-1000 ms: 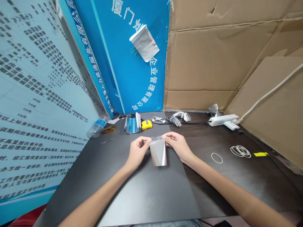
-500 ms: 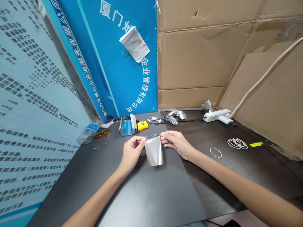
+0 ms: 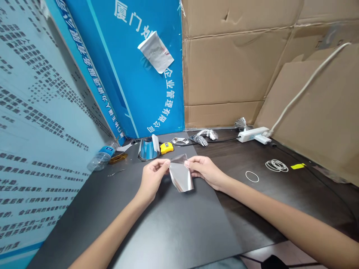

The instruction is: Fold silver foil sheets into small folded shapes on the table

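A shiny silver foil sheet is held up above the grey mat, its lower part curving down toward me. My left hand pinches its left edge near the top between thumb and fingers. At the upper right edge, my right hand has it between thumb and forefinger. The foil's upper end folds or tilts back, and the far side is hidden. Just behind the hands lie a yellow tape measure and a curled blue reflective sheet.
Bundles of silver strips lie along the back. A white power strip sits at the back right. White rubber bands and a yellow tag are on the right. A plastic bottle leans at the left; the grey mat covers the near table.
The foil's top end has tipped and now shows a slanted fold, with its right corner raised. My right hand has shifted slightly down along its edge. The whole view has shifted a little.
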{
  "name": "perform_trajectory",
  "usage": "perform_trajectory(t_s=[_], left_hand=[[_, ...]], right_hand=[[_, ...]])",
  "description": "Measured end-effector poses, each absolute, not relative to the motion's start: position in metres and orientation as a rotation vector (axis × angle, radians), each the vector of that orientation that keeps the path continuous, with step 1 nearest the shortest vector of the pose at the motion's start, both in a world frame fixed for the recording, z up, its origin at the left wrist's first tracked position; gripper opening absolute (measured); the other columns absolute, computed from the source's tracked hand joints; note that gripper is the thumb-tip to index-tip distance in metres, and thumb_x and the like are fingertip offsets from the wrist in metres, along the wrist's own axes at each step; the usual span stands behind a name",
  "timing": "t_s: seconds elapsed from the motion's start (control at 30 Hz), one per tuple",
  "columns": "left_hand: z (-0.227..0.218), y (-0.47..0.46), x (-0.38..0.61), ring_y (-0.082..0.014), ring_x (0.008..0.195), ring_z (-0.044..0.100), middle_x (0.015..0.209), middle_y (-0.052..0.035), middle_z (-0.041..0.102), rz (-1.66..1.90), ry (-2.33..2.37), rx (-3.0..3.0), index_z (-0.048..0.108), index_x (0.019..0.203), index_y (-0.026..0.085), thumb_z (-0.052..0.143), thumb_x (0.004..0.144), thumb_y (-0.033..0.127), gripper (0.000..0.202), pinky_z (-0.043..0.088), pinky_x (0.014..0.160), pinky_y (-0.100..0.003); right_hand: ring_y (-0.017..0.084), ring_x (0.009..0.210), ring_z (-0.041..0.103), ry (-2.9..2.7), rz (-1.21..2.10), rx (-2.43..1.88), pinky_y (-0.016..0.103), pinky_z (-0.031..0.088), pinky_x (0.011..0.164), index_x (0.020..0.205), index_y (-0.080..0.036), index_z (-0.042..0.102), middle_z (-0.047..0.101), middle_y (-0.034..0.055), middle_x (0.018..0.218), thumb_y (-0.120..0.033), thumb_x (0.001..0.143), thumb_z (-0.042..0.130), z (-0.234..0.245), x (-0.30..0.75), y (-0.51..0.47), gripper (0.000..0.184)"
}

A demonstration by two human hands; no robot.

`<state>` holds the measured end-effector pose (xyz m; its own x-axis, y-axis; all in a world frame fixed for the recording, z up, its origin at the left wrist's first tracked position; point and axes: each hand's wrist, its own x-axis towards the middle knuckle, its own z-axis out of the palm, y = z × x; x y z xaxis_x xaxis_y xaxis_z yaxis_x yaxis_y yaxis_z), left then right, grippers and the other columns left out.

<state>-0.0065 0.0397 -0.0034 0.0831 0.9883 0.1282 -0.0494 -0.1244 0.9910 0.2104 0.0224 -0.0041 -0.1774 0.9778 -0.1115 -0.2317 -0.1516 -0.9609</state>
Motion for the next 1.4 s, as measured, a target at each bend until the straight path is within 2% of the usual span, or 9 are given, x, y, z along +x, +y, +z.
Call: perform_trajectory(t_s=[0.13,0.4,0.57,0.7,0.83,0.9,1.03,1.2,1.4], left_hand=[[0.004,0.042,-0.010,-0.0162,0.073,0.065,0.081,-0.0062,0.076,1.255,1.028,1.324,0.081,0.089,0.016,0.087,0.077,0.048,0.035,0.054,0.071,-0.026],[0.012,0.042,-0.015,-0.0167,0.067,0.065,0.075,-0.0054,0.074,1.248,0.991,1.391,0.080,0.083,0.017,0.085,0.079,0.042,0.026,0.054,0.066,-0.027],[0.006,0.040,-0.012,-0.0177,0.069,0.068,0.080,-0.0061,0.076,1.262,1.036,1.443,0.078,0.088,0.017,0.081,0.084,0.043,0.027,0.056,0.068,-0.028],[0.004,0.041,-0.017,-0.0232,0.096,0.075,0.113,-0.0103,0.077,1.466,1.105,1.675,0.073,0.119,0.021,0.065,0.096,0.039,0.030,0.060,0.087,-0.035],[0.012,0.052,-0.040,-0.0295,0.131,0.065,0.138,-0.0118,0.071,1.434,0.998,2.393,0.068,0.135,0.023,0.064,0.094,0.023,0.041,0.049,0.115,-0.045],[0.015,0.059,-0.052,-0.0303,0.135,0.063,0.140,-0.0108,0.070,1.139,0.800,2.756,0.069,0.137,0.025,0.065,0.091,0.020,0.046,0.048,0.117,-0.048],[0.016,0.065,-0.060,-0.0304,0.140,0.059,0.145,-0.0102,0.066,1.010,0.711,2.933,0.064,0.145,0.027,0.067,0.093,0.019,0.052,0.046,0.119,-0.048],[0.015,0.061,-0.056,-0.0259,0.140,0.059,0.139,-0.0053,0.071,0.869,0.674,2.902,0.069,0.138,0.035,0.059,0.100,0.017,0.043,0.038,0.123,-0.046],[0.008,0.059,-0.051,-0.0255,0.125,0.070,0.124,-0.0062,0.079,0.906,0.765,2.789,0.079,0.121,0.030,0.054,0.101,0.022,0.033,0.039,0.121,-0.046]], right_hand=[[0.013,0.074,0.064,-1.042,1.560,-0.959,0.029,0.051,0.076,0.076,-0.016,0.073,0.070,0.0008,0.080,-0.047,0.068,0.094,-0.002,0.210,0.022,0.038],[0.012,0.061,0.053,-1.101,1.511,-0.958,0.027,0.035,0.059,0.082,-0.018,0.077,0.068,-0.0004,0.073,-0.047,0.066,0.095,0.000,0.211,0.024,0.038],[0.012,0.062,0.054,-1.057,1.546,-0.968,0.026,0.037,0.059,0.081,-0.017,0.076,0.067,-0.0001,0.074,-0.047,0.063,0.097,0.000,0.209,0.022,0.040],[0.012,0.068,0.058,-1.000,1.585,-0.956,0.025,0.044,0.063,0.079,-0.017,0.075,0.068,0.0003,0.076,-0.045,0.065,0.096,-0.002,0.213,0.023,0.038],[0.012,0.068,0.060,-0.998,1.631,-0.961,0.024,0.047,0.063,0.080,-0.017,0.076,0.069,0.0005,0.077,-0.044,0.065,0.097,-0.005,0.218,0.025,0.037],[0.011,0.066,0.059,-1.002,1.648,-0.971,0.024,0.047,0.062,0.080,-0.017,0.076,0.069,0.0002,0.076,-0.042,0.064,0.097,-0.006,0.218,0.025,0.037],[0.010,0.064,0.059,-1.003,1.667,-0.990,0.023,0.046,0.060,0.082,-0.017,0.078,0.069,-0.0002,0.075,-0.039,0.064,0.098,-0.006,0.217,0.023,0.035],[0.011,0.067,0.061,-1.016,1.670,-0.995,0.023,0.046,0.062,0.081,-0.017,0.077,0.070,0.0004,0.077,-0.036,0.064,0.097,-0.002,0.216,0.020,0.032],[0.012,0.068,0.062,-1.042,1.739,-0.997,0.026,0.050,0.067,0.083,-0.016,0.077,0.071,0.0030,0.077,-0.041,0.073,0.091,0.000,0.218,0.022,0.031]])
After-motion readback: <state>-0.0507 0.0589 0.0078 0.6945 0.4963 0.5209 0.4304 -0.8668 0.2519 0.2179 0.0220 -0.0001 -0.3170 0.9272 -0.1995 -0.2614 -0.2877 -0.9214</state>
